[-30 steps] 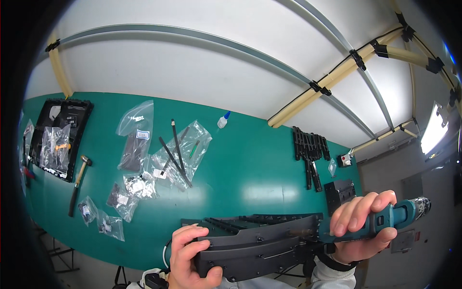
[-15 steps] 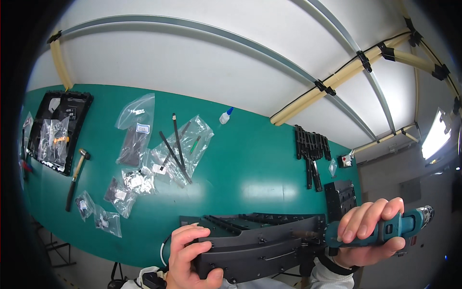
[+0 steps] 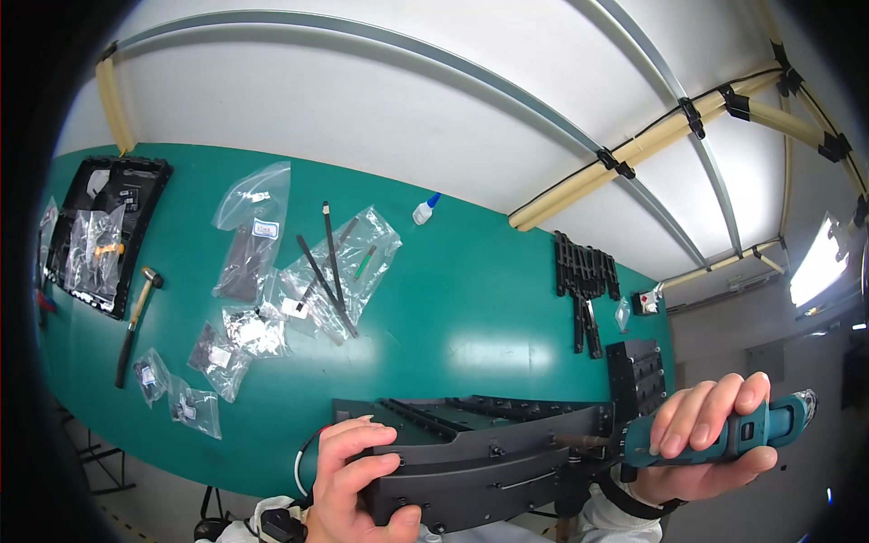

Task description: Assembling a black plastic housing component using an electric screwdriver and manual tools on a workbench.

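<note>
An assembly workshop is indicated: a green workbench (image 3: 471, 308) is strewn with bagged parts (image 3: 249, 231), a hammer (image 3: 134, 321) near its left edge, a glue bottle (image 3: 423, 210) at its far edge.

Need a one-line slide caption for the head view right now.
Left hand steadies a black panel while right hand grips a teal screwdriver against its end.

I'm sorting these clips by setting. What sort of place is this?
Probably an assembly workbench in a workshop: a green table strewn with clear plastic parts bags, a small hammer, and a teal electric screwdriver put to a black plastic panel.
</note>
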Action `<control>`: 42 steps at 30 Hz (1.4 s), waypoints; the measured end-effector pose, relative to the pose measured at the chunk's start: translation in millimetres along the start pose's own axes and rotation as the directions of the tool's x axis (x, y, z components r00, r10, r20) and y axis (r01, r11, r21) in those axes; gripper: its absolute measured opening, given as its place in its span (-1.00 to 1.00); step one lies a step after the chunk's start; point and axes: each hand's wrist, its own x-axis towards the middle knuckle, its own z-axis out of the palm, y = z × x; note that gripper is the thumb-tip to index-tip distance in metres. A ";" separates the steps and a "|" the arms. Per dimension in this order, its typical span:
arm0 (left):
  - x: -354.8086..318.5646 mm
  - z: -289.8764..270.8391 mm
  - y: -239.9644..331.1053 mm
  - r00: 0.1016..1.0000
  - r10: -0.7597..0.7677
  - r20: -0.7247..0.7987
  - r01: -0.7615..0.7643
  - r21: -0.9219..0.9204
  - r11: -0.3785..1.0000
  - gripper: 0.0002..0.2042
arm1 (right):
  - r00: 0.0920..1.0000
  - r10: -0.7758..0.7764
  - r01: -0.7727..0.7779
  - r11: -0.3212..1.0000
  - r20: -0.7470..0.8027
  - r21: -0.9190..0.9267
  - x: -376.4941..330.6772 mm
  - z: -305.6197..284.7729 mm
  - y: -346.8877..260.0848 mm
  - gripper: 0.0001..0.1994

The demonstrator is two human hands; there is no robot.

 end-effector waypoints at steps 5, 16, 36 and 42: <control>-16.1 5.3 -11.1 1.000 -0.013 0.006 0.013 -0.003 1.000 -0.39 | 1.000 0.012 -0.012 1.000 0.016 0.010 4.3 -6.6 -2.0 -0.39; -2.2 -1.7 1.2 1.000 -0.018 0.021 0.018 -0.001 1.000 -0.43 | 1.000 0.003 -0.004 0.998 0.017 0.058 12.5 -25.1 -14.6 -0.30; 168.9 74.7 82.5 0.538 -0.011 0.843 -0.302 0.206 0.931 -0.83 | 0.834 -0.235 0.283 0.959 -0.499 0.022 -20.7 -109.0 -44.5 -0.46; 156.9 113.5 82.0 0.348 -0.280 0.895 -0.277 0.383 0.882 -0.77 | 0.851 -0.198 0.294 0.947 -0.487 0.130 -33.4 -130.2 -44.2 -0.49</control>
